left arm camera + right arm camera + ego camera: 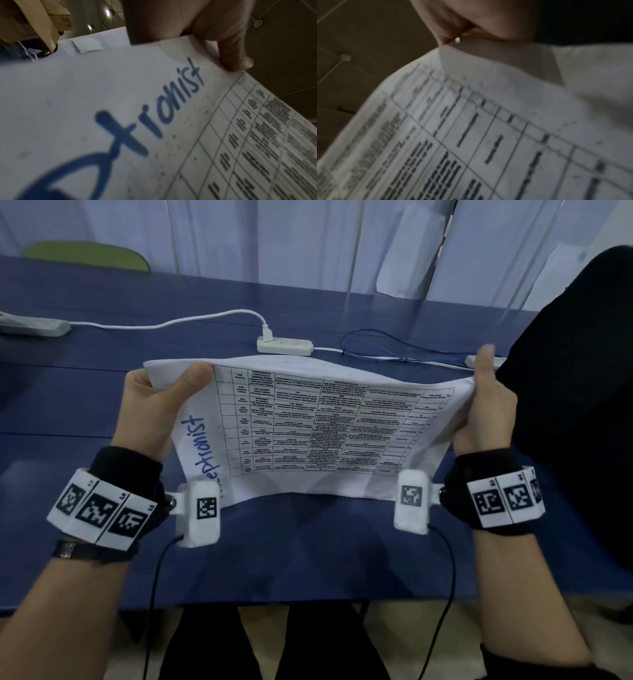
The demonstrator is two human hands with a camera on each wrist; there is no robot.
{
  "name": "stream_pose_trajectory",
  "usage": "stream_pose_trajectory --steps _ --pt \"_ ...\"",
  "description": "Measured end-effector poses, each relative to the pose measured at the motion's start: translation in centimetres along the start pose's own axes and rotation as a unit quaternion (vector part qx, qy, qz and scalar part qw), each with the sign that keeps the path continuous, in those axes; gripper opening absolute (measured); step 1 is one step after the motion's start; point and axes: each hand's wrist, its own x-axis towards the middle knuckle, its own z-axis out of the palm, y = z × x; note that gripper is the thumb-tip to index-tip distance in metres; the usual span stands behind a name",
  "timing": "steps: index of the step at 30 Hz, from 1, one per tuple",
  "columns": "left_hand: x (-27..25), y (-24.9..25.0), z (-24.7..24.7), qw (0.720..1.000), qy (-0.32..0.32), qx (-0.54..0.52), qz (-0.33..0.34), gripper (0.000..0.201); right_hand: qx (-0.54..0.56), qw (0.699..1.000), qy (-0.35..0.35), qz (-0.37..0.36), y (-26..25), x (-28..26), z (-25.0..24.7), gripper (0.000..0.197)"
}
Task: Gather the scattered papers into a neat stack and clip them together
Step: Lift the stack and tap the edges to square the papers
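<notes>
Papers (308, 422) pinched between both hands' fingers (197, 376)

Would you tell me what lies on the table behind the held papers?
Behind the papers lie a white power strip, white and blue cables; the table directly behind the sheets is hidden.
</notes>
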Motion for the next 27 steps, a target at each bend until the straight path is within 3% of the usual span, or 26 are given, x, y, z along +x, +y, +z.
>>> stream_pose_trajectory --steps 2,3,4,6,8,12,14,15,17,20,23,25,27 --pt "0.1 -0.2 -0.2 1.000 0.004 0.001 -0.006 0.035 0.025 0.999 -0.037 0.013 -0.2 -0.4 -0.4 0.058" --pt "0.1 -0.3 -0.4 1.000 -0.003 -0.010 -0.015 0.023 0.052 0.996 -0.078 0.010 0.1 -0.8 -0.9 0.063" --pt "0.1 -0.4 -0.7 0.999 -0.015 -0.019 -0.026 0.010 0.062 0.991 -0.116 0.003 0.7 -1.1 -1.2 0.058" --pt "0.0 -1.0 -1.2 0.998 -0.044 -0.010 -0.054 0.027 0.021 0.989 -0.146 -0.013 2.1 -1.8 -1.7 0.025" --pt "-0.2 -1.5 -1.0 0.997 -0.041 -0.002 -0.064 0.031 -0.007 0.989 -0.144 -0.020 3.0 -2.4 -1.8 0.011" --pt "0.0 -0.4 0.6 0.999 0.017 -0.006 -0.027 0.009 0.028 0.992 -0.099 -0.068 2.0 -2.6 -0.8 0.025" --pt "0.2 0.1 0.5 1.000 0.020 -0.008 -0.004 0.005 0.046 0.990 -0.108 -0.074 1.3 -2.4 -0.7 0.019" --pt "0.2 0.0 0.1 1.000 0.012 -0.005 0.002 0.006 0.036 0.989 -0.129 -0.068 1.0 -2.3 -0.9 0.007" --pt "-0.1 -1.0 -1.1 0.999 -0.027 0.006 -0.017 0.012 -0.013 0.983 -0.178 -0.042 0.9 -2.1 -1.6 0.017" --pt "-0.9 -3.9 -2.7 0.986 -0.103 0.086 -0.101 0.049 -0.087 0.971 -0.217 -0.045 0.4 -1.4 -2.6 0.027" --pt "-1.1 -5.2 -3.1 0.977 -0.127 0.113 -0.131 0.045 -0.249 0.924 -0.265 -0.115 -1.5 -0.2 -2.9 0.044" --pt "-0.5 -4.7 -2.8 0.976 -0.126 0.135 -0.114 0.028 -0.381 0.860 -0.307 -0.146 -3.3 0.7 -2.4 0.042" --pt "0.6 -3.8 -2.7 0.971 -0.142 0.167 -0.092 0.029 -0.480 0.792 -0.347 -0.150 -4.8 1.4 -1.3 0.031"
